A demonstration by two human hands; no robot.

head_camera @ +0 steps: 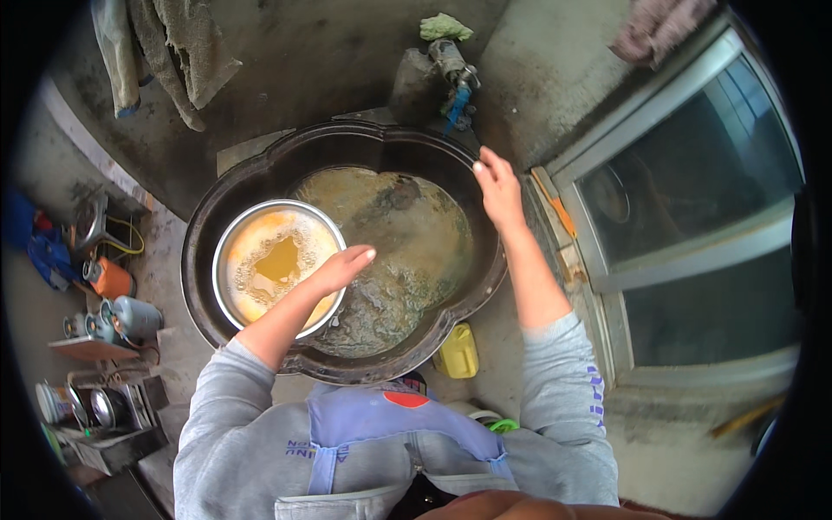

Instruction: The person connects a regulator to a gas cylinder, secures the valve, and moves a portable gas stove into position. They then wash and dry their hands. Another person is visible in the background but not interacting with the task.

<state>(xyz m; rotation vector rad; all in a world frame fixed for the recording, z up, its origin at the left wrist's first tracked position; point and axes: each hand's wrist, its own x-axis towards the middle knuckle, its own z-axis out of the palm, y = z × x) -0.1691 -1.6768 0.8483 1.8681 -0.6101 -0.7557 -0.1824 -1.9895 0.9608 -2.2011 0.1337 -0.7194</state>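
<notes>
A large dark tub (214,175) with a lobed rim stands before me, holding murky greenish-brown liquid (416,273). Inside it, at the left, sits a round metal basin (217,260) of yellow-brown liquid (279,263) with pale foam around its edge. My left hand (341,268) reaches across the basin to its right rim, the fingertips past the rim above the murky liquid. Its lower fingers are hidden, so any grip is unclear. At the tub's upper right rim is my right hand (500,192), thumb and fingers spread with nothing visible in them; contact with the rim is uncertain.
A wall tap (455,71) with a blue piece is behind the tub. Cloths (175,52) hang upper left. Gas cylinders (136,315) stand left. A yellow jerrycan (458,351) sits by the tub's front. At right, an orange-handled tool (556,205) lies beside a framed window (689,182).
</notes>
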